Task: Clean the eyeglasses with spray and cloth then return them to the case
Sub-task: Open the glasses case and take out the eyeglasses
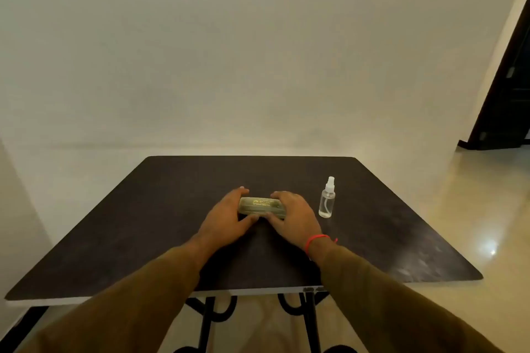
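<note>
A closed, olive-green translucent eyeglass case (260, 204) with gold lettering lies on the dark table (143, 223) near its middle. My left hand (226, 216) grips the case's left end, thumb at the front and fingers over the back. My right hand (292, 215) holds its right end the same way; a red thread sits on that wrist. A small clear spray bottle (327, 199) with a white nozzle stands upright just right of my right hand. The eyeglasses and a cloth are not visible.
The table has black metal legs (311, 321) under its front edge. A pale wall rises behind it. Glossy cream floor (473, 209) spreads to the right, with a dark door (510, 94) at the far right.
</note>
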